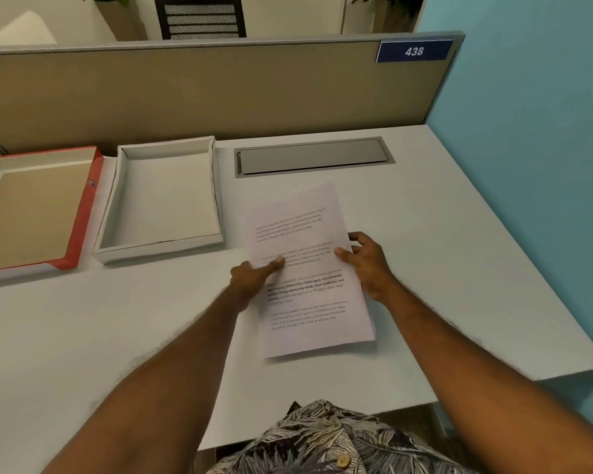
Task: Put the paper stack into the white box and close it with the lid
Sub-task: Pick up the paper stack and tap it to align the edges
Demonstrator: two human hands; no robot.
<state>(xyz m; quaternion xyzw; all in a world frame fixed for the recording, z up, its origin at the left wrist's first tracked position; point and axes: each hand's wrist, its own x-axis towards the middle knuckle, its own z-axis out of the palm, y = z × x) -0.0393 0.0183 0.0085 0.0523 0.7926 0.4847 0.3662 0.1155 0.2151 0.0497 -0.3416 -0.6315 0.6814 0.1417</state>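
Note:
A stack of printed white paper lies on the desk, slightly turned, in front of me. My left hand grips the stack's left edge, thumb on top of the sheets. My right hand holds the right edge, thumb on the top page and fingers curled at the side. The open white box stands empty to the left of the paper. Further left lies the red-rimmed lid, upside down, its beige inside showing.
A grey cable-tray cover is set into the desk behind the paper. A beige partition with a blue sign reading 438 closes off the back. A blue wall runs along the right. The desk's front edge is near my body.

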